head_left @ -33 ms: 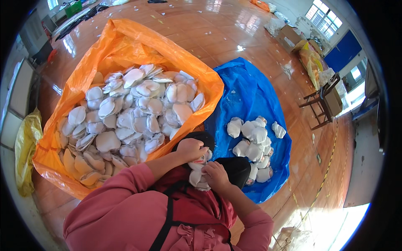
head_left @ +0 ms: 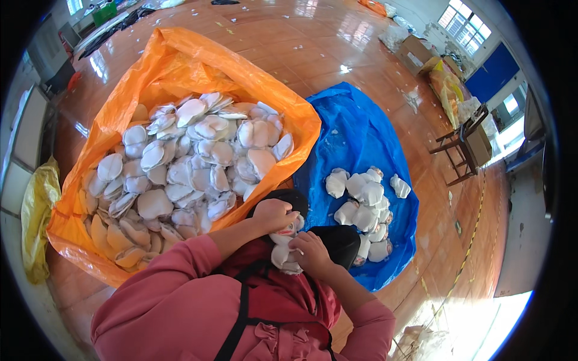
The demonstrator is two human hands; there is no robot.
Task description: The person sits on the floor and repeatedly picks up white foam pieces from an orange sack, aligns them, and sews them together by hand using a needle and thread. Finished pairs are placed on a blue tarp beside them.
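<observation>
Over my lap I hold a soft white padded cloth piece [head_left: 282, 255] with a small patch of red print near its top. My left hand [head_left: 273, 215] is closed on its upper end. Lower on its right side, the bent fingers of my right hand [head_left: 310, 251] grip the same piece. Just ahead and to the left, an open orange sack [head_left: 174, 54] holds a heap of white and cream rounded pads [head_left: 155, 203]. To the right, several white bundled pieces [head_left: 367, 195] lie on a blue sack [head_left: 361, 135]; some show coloured print at their ends.
A wooden chair [head_left: 463, 144] stands at the right, near a yellow bag [head_left: 445, 90] and a cardboard box [head_left: 415, 55]. At the far left lies a yellow sack [head_left: 41, 222]. Small white scraps dot the tiled floor [head_left: 265, 36].
</observation>
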